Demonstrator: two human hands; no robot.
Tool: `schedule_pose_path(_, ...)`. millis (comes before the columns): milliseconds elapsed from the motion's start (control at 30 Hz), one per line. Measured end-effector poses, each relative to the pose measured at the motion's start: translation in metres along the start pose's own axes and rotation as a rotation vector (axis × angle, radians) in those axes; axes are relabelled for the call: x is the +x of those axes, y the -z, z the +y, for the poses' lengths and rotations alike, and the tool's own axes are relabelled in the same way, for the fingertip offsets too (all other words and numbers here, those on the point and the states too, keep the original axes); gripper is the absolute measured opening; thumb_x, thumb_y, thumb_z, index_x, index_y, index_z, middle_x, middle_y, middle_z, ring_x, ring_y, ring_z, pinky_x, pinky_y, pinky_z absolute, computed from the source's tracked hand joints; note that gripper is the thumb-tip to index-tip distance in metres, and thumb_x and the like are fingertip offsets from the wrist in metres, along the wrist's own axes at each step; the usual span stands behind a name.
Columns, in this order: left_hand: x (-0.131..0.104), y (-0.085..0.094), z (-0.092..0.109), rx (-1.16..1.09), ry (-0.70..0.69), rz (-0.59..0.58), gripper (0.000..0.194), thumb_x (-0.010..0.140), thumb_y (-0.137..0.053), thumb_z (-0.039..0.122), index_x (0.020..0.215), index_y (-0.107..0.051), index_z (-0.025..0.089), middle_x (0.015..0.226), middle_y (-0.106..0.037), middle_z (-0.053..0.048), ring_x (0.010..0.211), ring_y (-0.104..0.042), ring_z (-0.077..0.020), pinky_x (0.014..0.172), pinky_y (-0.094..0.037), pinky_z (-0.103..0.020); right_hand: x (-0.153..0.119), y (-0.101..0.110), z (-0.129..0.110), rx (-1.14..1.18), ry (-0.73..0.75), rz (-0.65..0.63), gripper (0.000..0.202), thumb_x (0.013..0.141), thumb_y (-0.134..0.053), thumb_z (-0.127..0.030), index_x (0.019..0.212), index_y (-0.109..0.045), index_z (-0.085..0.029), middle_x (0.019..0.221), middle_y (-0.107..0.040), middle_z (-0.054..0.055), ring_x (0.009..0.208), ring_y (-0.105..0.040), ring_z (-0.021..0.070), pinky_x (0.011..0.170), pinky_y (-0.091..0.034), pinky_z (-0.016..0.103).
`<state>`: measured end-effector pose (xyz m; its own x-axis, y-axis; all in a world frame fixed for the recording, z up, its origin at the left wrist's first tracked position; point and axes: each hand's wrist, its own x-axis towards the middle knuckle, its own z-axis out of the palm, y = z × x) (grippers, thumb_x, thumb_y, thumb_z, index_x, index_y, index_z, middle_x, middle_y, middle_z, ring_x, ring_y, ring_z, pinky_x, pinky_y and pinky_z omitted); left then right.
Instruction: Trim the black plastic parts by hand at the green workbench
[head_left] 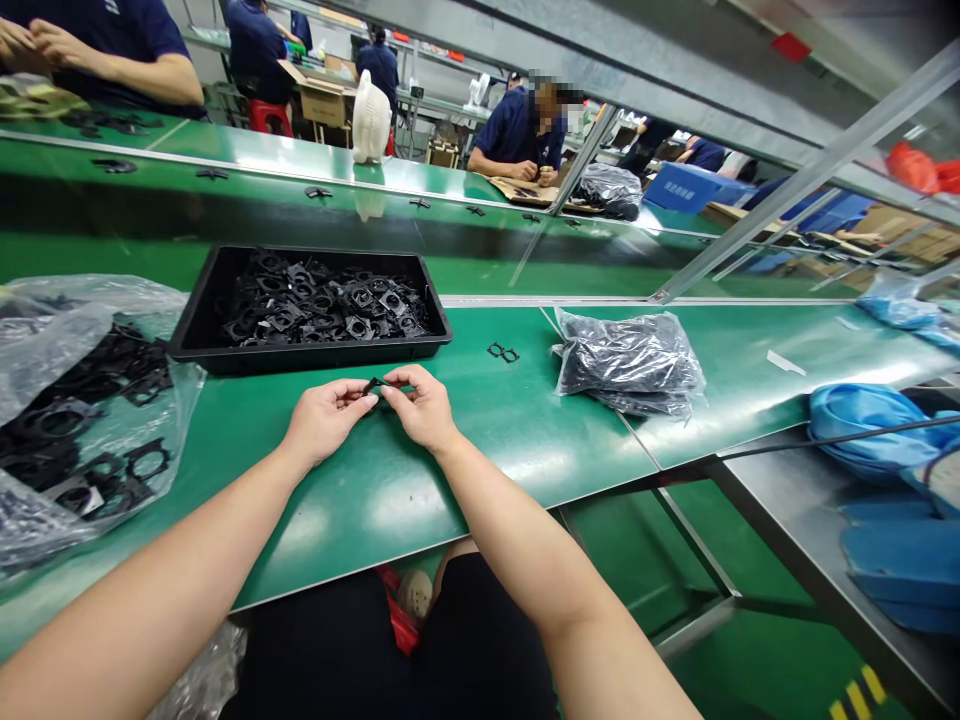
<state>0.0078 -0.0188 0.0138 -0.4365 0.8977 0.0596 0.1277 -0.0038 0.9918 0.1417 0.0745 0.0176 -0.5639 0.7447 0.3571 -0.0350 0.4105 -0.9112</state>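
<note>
Your left hand (321, 422) and your right hand (422, 410) meet above the green worktop (570, 450), thumbs and fingers pinching a small black part (373, 384) whose outline is largely covered by your fingertips. Just beyond them stands a black tray (315, 356) filled with loose black parts (319, 300); an open clear bag (97, 290) of similar parts lies to its left, two black ring-shaped pieces (511, 355) to its right, and a filled plastic bag (628, 358) farther right. Behind, dark pieces (318, 192) lie spaced in a row, and a co-worker (499, 135) in dark blue faces you.
</note>
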Motion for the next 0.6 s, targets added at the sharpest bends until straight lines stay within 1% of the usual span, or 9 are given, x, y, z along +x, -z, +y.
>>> schedule_pose_path(67, -0.0003, 0.0008, 0.0000, 0.029, -0.007, 0.016, 0.040, 0.068, -0.071, 0.043, 0.099, -0.070, 0.017, 0.087, -0.071, -0.006, 0.075, -0.063, -0.0183, 0.076, -0.051, -0.034, -0.0017, 0.0012, -0.0041, -0.099, 0.143, 0.009, 0.015, 0.078, -0.063, -0.031, 0.088, -0.066, -0.021, 0.090, -0.063, 0.005, 0.081, -0.059, 0.0152, 0.063, -0.049, 0.026)
schedule_pose_path(167, -0.0005, 0.0011, -0.0001, 0.063, -0.025, 0.025, 0.039, 0.068, -0.072, 0.044, 0.096, -0.071, 0.017, 0.086, -0.071, -0.006, 0.075, -0.063, -0.0185, 0.075, -0.050, -0.033, -0.0027, 0.0021, -0.0079, -0.181, 0.241, 0.020, 0.010, 0.081, -0.061, -0.030, 0.085, -0.067, -0.022, 0.085, -0.065, 0.005, 0.083, -0.059, 0.0164, 0.070, -0.050, 0.028)
schedule_pose_path(267, -0.0008, 0.0008, -0.0002, 0.083, -0.037, 0.027, 0.039, 0.067, -0.072, 0.044, 0.095, -0.071, 0.017, 0.085, -0.072, -0.006, 0.073, -0.063, -0.0186, 0.074, -0.050, -0.033, -0.0028, 0.0021, -0.0081, -0.226, 0.245, 0.035, 0.010, 0.082, -0.060, -0.030, 0.081, -0.067, -0.022, 0.085, -0.065, 0.005, 0.084, -0.059, 0.0166, 0.079, -0.049, 0.030)
schedule_pose_path(333, -0.0012, 0.0009, -0.0002, 0.089, -0.043, 0.034, 0.039, 0.066, -0.072, 0.044, 0.095, -0.072, 0.017, 0.085, -0.072, -0.006, 0.074, -0.064, -0.0191, 0.074, -0.051, -0.033, -0.0029, 0.0020, -0.0077, -0.238, 0.228, 0.026, 0.011, 0.083, -0.060, -0.030, 0.080, -0.067, -0.022, 0.087, -0.066, 0.005, 0.084, -0.059, 0.0165, 0.081, -0.048, 0.031)
schedule_pose_path(500, -0.0021, 0.0014, -0.0001, 0.131, -0.080, 0.061, 0.034, 0.067, -0.072, 0.042, 0.092, -0.073, 0.020, 0.087, -0.072, -0.006, 0.076, -0.064, -0.0202, 0.077, -0.050, -0.033, -0.0023, 0.0031, -0.0085, -0.254, 0.262, 0.005, 0.012, 0.084, -0.059, -0.030, 0.079, -0.067, -0.022, 0.086, -0.066, 0.005, 0.083, -0.059, 0.0160, 0.082, -0.048, 0.030)
schedule_pose_path(600, -0.0026, 0.0017, 0.0005, 0.168, -0.108, 0.084, 0.030, 0.066, -0.072, 0.040, 0.090, -0.074, 0.021, 0.086, -0.072, -0.005, 0.076, -0.064, -0.0204, 0.076, -0.050, -0.033, -0.0013, 0.0043, -0.0102, -0.252, 0.244, -0.025, 0.012, 0.083, -0.059, -0.031, 0.078, -0.066, -0.022, 0.085, -0.065, 0.005, 0.084, -0.059, 0.0162, 0.082, -0.048, 0.030)
